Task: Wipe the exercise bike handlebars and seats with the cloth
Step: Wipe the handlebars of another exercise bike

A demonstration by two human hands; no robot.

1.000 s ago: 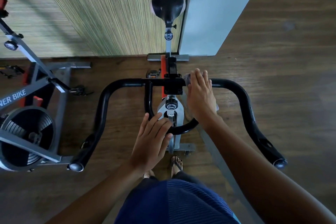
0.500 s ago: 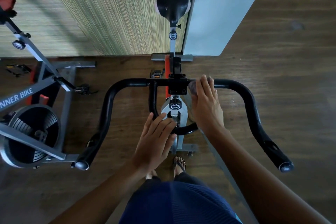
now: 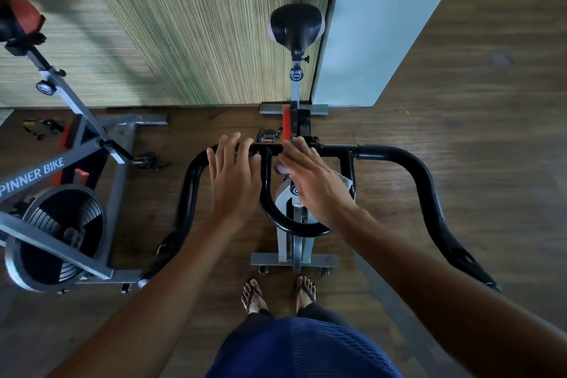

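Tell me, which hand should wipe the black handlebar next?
Right, probably. The right hand presses the cloth against the handlebar; the left hand lies bare on it, with no cloth.

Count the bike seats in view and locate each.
2. A black seat top centre, by the wall; a red-and-black seat at the upper left edge, on the spinner bike. Others may be out of view.

The cloth (image 3: 345,181) (pale) lies mostly hidden under the right hand (image 3: 316,184).

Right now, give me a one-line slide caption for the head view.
Left hand lies open on the black handlebar while the right hand presses a grey cloth near its centre.
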